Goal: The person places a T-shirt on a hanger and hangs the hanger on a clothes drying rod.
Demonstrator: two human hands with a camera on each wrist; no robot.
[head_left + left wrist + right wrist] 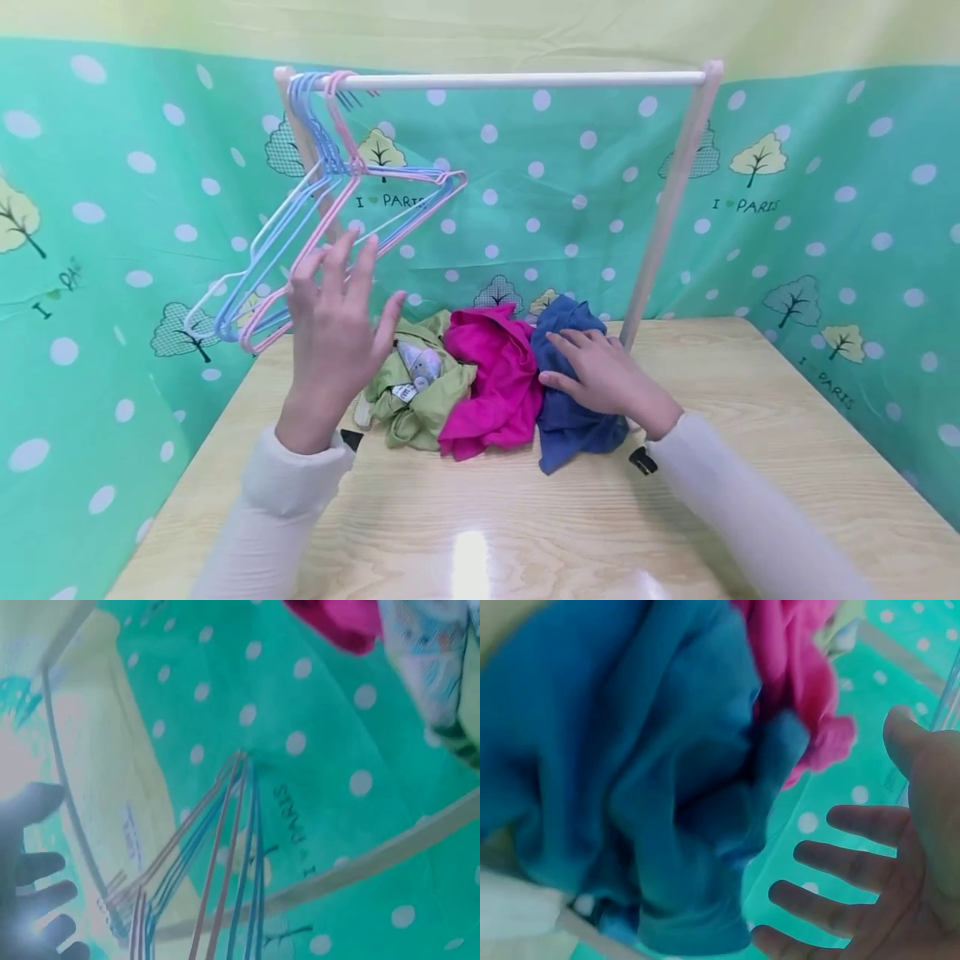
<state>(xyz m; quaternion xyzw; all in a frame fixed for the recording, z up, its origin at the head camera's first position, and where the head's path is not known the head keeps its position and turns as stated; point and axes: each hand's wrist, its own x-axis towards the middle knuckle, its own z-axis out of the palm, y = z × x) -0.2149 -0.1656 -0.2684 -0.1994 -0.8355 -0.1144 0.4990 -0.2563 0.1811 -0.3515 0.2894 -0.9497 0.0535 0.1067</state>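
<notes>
In the head view my left hand [333,312] is raised in front of the hangers, fingers spread and holding nothing. Several blue hangers [258,258] and a pink hanger [341,204] hang bunched at the left end of the rack's white rail [525,81]. My right hand [600,371] hovers over the crumpled blue garment [573,433], its fingers apart and loosely extended, as the right wrist view also shows beside the blue cloth [682,772]. To the garment's left lie a magenta garment [495,383] and a green garment [435,408] with a printed patch.
The rack's right post [667,208] rises behind the blue garment. All three garments lie in a row on the wood-grain table [420,517]. A green polka-dot curtain [540,217] encloses the table at the back and sides.
</notes>
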